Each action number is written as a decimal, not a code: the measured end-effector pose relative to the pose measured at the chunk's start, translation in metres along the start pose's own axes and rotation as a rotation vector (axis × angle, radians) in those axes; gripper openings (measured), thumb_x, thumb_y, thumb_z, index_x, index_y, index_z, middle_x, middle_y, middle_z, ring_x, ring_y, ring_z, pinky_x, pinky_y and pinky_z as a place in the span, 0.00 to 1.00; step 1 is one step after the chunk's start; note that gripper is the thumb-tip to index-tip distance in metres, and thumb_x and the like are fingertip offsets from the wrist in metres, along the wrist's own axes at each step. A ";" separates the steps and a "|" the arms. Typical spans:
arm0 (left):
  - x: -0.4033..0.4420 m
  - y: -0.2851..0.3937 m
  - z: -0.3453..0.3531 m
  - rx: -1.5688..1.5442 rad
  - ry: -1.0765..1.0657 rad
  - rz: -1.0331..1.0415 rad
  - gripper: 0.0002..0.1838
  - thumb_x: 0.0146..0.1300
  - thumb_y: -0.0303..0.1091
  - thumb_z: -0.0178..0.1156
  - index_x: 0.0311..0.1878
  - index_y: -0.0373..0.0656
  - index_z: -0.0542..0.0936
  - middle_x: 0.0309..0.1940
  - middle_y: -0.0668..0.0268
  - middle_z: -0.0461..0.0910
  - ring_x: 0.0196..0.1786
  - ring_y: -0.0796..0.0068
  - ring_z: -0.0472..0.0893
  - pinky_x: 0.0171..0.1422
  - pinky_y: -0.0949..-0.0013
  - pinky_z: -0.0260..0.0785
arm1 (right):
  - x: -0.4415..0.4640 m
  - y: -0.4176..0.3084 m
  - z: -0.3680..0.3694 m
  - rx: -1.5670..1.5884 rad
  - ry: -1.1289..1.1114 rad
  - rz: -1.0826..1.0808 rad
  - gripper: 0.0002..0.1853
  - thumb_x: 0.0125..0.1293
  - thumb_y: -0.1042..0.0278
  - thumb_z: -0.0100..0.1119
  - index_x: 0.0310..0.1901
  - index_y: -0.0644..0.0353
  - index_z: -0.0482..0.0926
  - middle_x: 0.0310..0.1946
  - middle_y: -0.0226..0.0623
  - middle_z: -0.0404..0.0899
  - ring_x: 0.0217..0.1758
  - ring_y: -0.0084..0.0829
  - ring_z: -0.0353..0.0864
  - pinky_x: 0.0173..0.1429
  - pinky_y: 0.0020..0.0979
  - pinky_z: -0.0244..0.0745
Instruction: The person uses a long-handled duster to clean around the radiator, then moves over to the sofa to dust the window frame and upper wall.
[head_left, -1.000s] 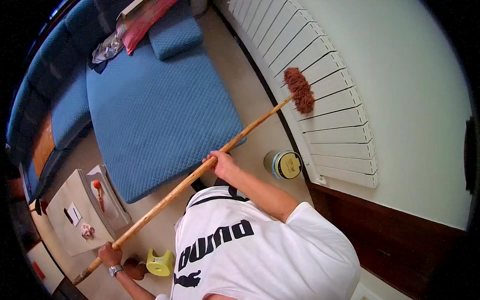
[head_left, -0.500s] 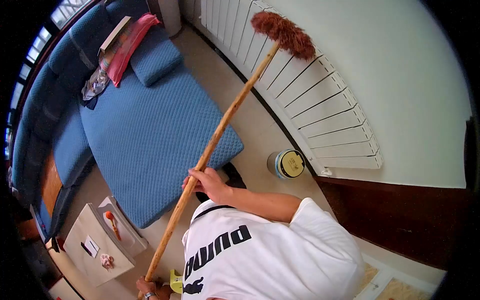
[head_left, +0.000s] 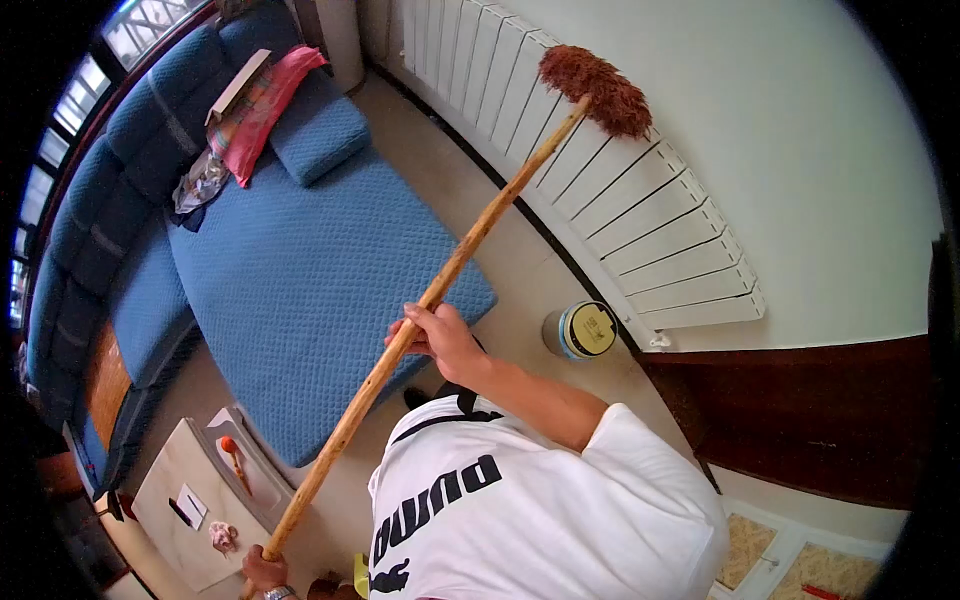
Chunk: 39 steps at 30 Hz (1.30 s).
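A duster (head_left: 470, 240) with a long wooden pole runs slantwise across the head view. Its fluffy reddish-brown head (head_left: 598, 92) lies against the top edge of a white radiator (head_left: 640, 235). My right hand (head_left: 440, 338) is closed around the middle of the pole, above the corner of a blue quilted sofa seat (head_left: 300, 280). Near the lower end of the pole, my left hand (head_left: 265, 572) grips it, partly cut off by the bottom edge and wearing a watch. The pole's lower end is out of sight.
A bucket (head_left: 590, 330) with a yellow lid stands by the radiator. At lower left, a marble-topped table (head_left: 165, 510) bears a crumpled cloth, white paper and an orange-headed stick. A pink cushion (head_left: 265, 120) lies on the sofa. Dark wooden furniture (head_left: 800, 420) is at right.
The duster's head has slid right and slightly down along the radiator top. Both hands have shifted with the pole, the right hand up and rightward, the left hand leftward. The view has moved slightly.
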<state>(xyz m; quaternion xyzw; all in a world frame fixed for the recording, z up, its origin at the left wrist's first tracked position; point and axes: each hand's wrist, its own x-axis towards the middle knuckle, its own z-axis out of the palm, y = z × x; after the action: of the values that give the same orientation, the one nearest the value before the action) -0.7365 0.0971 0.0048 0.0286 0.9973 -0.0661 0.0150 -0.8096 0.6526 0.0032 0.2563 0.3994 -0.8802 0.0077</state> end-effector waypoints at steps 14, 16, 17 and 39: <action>0.065 -0.013 -0.005 -0.048 -0.130 0.083 0.14 0.37 0.34 0.66 0.17 0.42 0.69 0.18 0.54 0.72 0.27 0.50 0.73 0.30 0.51 0.62 | -0.015 -0.009 -0.009 0.054 0.162 -0.108 0.14 0.67 0.60 0.48 0.33 0.63 0.72 0.30 0.40 0.77 0.36 0.36 0.82 0.39 0.34 0.81; 0.066 -0.010 -0.013 -0.051 -0.046 0.166 0.14 0.37 0.33 0.66 0.16 0.40 0.69 0.16 0.52 0.71 0.25 0.47 0.72 0.29 0.51 0.62 | -0.026 -0.004 -0.007 0.074 0.178 -0.112 0.13 0.67 0.60 0.49 0.33 0.63 0.72 0.30 0.39 0.77 0.36 0.36 0.82 0.40 0.34 0.81; 0.065 -0.007 -0.016 -0.054 0.037 0.239 0.14 0.38 0.32 0.65 0.15 0.38 0.69 0.14 0.50 0.70 0.22 0.45 0.71 0.27 0.51 0.62 | -0.032 -0.001 -0.008 0.090 0.186 -0.110 0.13 0.67 0.60 0.49 0.33 0.62 0.72 0.30 0.39 0.77 0.36 0.36 0.82 0.41 0.35 0.80; 0.160 0.086 0.000 -0.123 0.018 0.711 0.11 0.35 0.35 0.63 0.14 0.43 0.70 0.12 0.53 0.70 0.18 0.47 0.71 0.23 0.53 0.62 | -0.169 0.041 -0.097 0.375 0.667 -0.356 0.14 0.62 0.60 0.54 0.39 0.60 0.65 0.30 0.41 0.76 0.32 0.38 0.81 0.39 0.37 0.82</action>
<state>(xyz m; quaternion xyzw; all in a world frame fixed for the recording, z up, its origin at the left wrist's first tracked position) -0.8911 0.1913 -0.0121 0.3734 0.9272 0.0035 0.0299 -0.6105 0.6608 -0.0012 0.4514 0.2510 -0.7939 -0.3209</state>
